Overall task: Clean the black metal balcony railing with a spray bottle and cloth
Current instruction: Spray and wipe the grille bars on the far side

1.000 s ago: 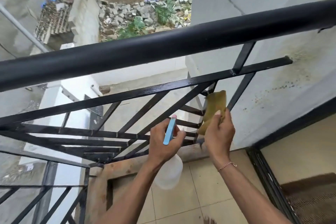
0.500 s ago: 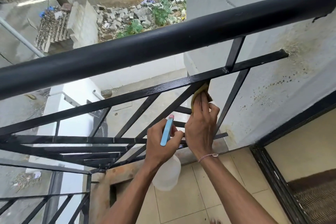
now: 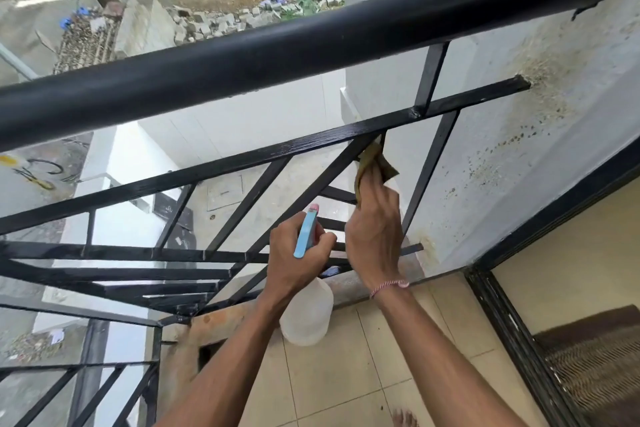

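Railing [image 3: 277,55] across frame; spray bottle [image 3: 306,308] lower centre, cloth [image 3: 372,163] up-right against diagonal bar; wall [image 3: 519,184] right.

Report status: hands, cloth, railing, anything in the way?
Left hand grips spray bottle. Right hand presses cloth against railing diagonal bar, under the crossbar. Nothing blocking.

Bright daylight, soft shadows, wide-angle bending at edges, slight blur on right hand [image 3: 375,229]
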Demonstrator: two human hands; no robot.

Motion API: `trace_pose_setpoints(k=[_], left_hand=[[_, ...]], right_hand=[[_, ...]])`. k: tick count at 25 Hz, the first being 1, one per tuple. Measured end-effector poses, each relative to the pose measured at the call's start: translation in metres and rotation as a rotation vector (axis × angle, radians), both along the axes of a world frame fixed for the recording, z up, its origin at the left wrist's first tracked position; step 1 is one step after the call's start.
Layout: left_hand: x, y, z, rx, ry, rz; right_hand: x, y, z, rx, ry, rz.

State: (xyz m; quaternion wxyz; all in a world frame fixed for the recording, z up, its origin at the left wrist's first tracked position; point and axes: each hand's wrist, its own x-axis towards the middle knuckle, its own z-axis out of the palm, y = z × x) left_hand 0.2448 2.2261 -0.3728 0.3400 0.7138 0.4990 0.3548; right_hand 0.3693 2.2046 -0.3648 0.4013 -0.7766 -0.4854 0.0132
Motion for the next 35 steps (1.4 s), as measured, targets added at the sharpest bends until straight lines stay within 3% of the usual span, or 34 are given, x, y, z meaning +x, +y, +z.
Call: trace_pose_setpoints(k=[4,11,16,19,22,25,27,32,34,35], left_hand=[[-0.001,0.004,-0.009,-0.045,0.01,-0.006],[-0.02,0.01,-0.019,-0.048,0.024,0.013],[-0.03,0.014,-0.023,-0.032,0.035,-0.004],[-0.023,0.013,-0.027,-0.05,0.036,-0.021],[-0.016,0.017,-0.028,-0.071,0.056,-0.032],[-0.01,0.019,-0.03,-0.062,0.08,-0.038],[-0.011,0.015,-0.034,-0.064,0.053,-0.046],[-0.036,0.015,-0.055,-0.137,-0.004,-0.081],[-0.039,0.012,-0.058,-0.136,0.012,-0.085],[-0.039,0.011,-0.059,-0.136,0.007,-0.085]], right_hand=[[-0.005,0.003,-0.041,0.015,0.231,0.015],[-0.031,0.026,-0.065,-0.217,0.307,0.131],[-0.018,0.041,-0.049,-0.014,0.383,0.334],[-0.005,0.033,-0.063,-0.014,0.243,0.432],[0.024,0.033,-0.094,-0.131,0.1,0.319],[0.019,0.038,-0.089,-0.177,0.232,0.216],[0.002,0.04,-0.074,-0.094,0.323,0.261],[-0.004,0.015,-0.086,0.048,0.243,0.446],[-0.001,-0.006,-0.113,0.049,0.273,0.315],[-0.002,-0.013,-0.12,0.009,0.396,0.18]])
